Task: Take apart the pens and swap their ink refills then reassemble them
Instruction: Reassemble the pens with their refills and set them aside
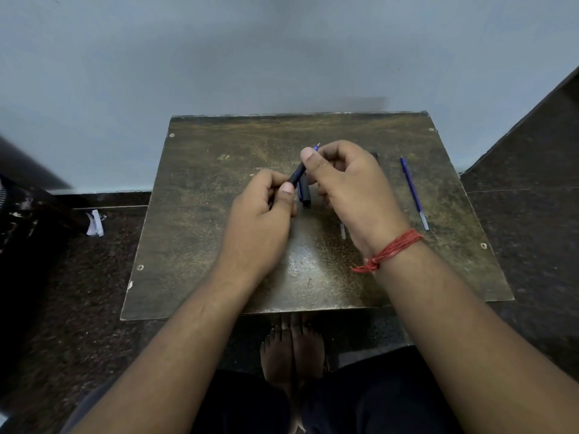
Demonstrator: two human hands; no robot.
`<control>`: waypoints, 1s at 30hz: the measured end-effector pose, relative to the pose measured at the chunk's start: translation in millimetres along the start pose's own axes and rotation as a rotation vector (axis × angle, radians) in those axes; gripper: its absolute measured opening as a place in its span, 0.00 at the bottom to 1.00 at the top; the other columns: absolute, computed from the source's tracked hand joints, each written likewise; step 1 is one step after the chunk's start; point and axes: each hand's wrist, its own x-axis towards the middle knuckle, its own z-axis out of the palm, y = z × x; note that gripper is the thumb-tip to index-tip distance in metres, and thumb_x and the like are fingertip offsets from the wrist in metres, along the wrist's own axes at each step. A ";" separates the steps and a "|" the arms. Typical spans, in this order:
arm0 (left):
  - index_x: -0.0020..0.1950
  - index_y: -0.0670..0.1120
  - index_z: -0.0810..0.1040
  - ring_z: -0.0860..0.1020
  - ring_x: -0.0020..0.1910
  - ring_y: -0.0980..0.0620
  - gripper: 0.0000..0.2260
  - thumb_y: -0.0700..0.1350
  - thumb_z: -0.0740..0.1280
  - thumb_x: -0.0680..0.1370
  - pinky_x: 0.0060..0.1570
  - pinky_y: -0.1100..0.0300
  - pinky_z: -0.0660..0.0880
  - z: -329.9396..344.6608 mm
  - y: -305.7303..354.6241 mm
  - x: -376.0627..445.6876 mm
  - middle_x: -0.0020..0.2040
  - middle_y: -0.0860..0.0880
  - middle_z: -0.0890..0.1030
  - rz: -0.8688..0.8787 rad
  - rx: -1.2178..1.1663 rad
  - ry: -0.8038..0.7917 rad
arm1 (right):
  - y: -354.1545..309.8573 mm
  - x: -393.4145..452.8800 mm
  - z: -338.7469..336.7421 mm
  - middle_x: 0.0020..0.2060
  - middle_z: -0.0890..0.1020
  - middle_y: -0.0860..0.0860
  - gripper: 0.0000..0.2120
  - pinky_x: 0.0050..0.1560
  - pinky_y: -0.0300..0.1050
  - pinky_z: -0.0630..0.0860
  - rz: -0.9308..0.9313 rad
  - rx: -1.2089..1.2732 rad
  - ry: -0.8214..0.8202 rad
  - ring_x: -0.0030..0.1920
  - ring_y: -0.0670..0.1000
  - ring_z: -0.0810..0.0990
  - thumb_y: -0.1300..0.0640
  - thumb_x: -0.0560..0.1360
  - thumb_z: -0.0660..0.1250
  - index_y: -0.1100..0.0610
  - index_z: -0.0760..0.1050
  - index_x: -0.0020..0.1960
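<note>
Above the middle of a worn brown table (219,245), both hands hold one dark pen barrel (297,176) that slants up to the right. My left hand (263,220) grips its lower end. My right hand (347,189) pinches the upper end, where a blue refill tip (316,148) sticks out. A dark pen cap or barrel piece (305,194) lies on the table under the hands. A loose blue refill (413,192) lies to the right. Another dark pen part (374,155) peeks out behind my right hand.
A small clear piece (343,230) lies on the table near my right wrist, which wears a red thread band (391,250). A crumpled white paper (95,223) sits on the dark floor at left. My bare feet (291,346) show below the table's front edge.
</note>
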 end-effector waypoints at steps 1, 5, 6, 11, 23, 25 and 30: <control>0.46 0.48 0.76 0.73 0.32 0.62 0.07 0.43 0.61 0.82 0.34 0.71 0.68 0.8 0.6 -0.7 0.35 0.53 0.78 0.024 0.008 -0.010 | -0.1 -0.4 1.5 0.35 0.80 0.57 0.10 0.30 0.42 0.71 0.029 0.088 -0.015 0.31 0.46 0.73 0.49 0.77 0.71 0.55 0.77 0.42; 0.45 0.44 0.76 0.72 0.30 0.61 0.08 0.41 0.61 0.82 0.32 0.71 0.68 2.5 0.8 -1.3 0.32 0.53 0.77 0.055 0.013 -0.013 | 1.5 -0.8 3.4 0.35 0.77 0.58 0.10 0.30 0.38 0.69 0.065 0.259 -0.035 0.30 0.46 0.72 0.54 0.76 0.73 0.56 0.75 0.39; 0.45 0.43 0.76 0.72 0.29 0.61 0.08 0.41 0.61 0.82 0.31 0.71 0.67 2.8 0.7 -1.3 0.31 0.54 0.76 0.054 0.015 -0.009 | 2.0 -0.6 3.0 0.35 0.77 0.59 0.10 0.29 0.38 0.69 0.061 0.278 -0.028 0.29 0.46 0.72 0.55 0.75 0.73 0.56 0.75 0.38; 0.41 0.45 0.74 0.67 0.24 0.60 0.11 0.43 0.59 0.83 0.26 0.69 0.63 1.8 0.1 1.8 0.29 0.55 0.73 0.021 -0.039 -0.043 | 1.0 1.9 2.6 0.32 0.78 0.54 0.09 0.27 0.35 0.70 0.017 0.376 -0.048 0.27 0.45 0.74 0.62 0.76 0.72 0.56 0.77 0.38; 0.41 0.50 0.77 0.63 0.24 0.57 0.15 0.54 0.55 0.80 0.29 0.59 0.59 2.3 -6.3 5.7 0.27 0.56 0.70 -0.130 -0.259 -0.134 | 5.7 5.8 -0.3 0.37 0.81 0.51 0.02 0.34 0.39 0.72 -0.023 0.375 -0.152 0.35 0.48 0.78 0.60 0.78 0.70 0.58 0.80 0.50; 0.43 0.48 0.78 0.64 0.25 0.57 0.16 0.54 0.55 0.81 0.29 0.59 0.61 2.5 -6.8 6.0 0.29 0.55 0.70 -0.109 -0.179 -0.091 | 6.6 6.1 -0.9 0.37 0.81 0.49 0.06 0.35 0.36 0.73 -0.041 0.332 -0.091 0.37 0.45 0.78 0.58 0.75 0.73 0.57 0.78 0.49; 0.46 0.46 0.78 0.65 0.25 0.61 0.15 0.47 0.55 0.85 0.28 0.66 0.62 1.1 -4.5 4.1 0.30 0.56 0.69 -0.049 -0.041 -0.057 | 4.8 6.5 -2.8 0.33 0.79 0.49 0.07 0.32 0.37 0.73 -0.004 0.319 -0.076 0.34 0.48 0.78 0.62 0.73 0.75 0.56 0.77 0.46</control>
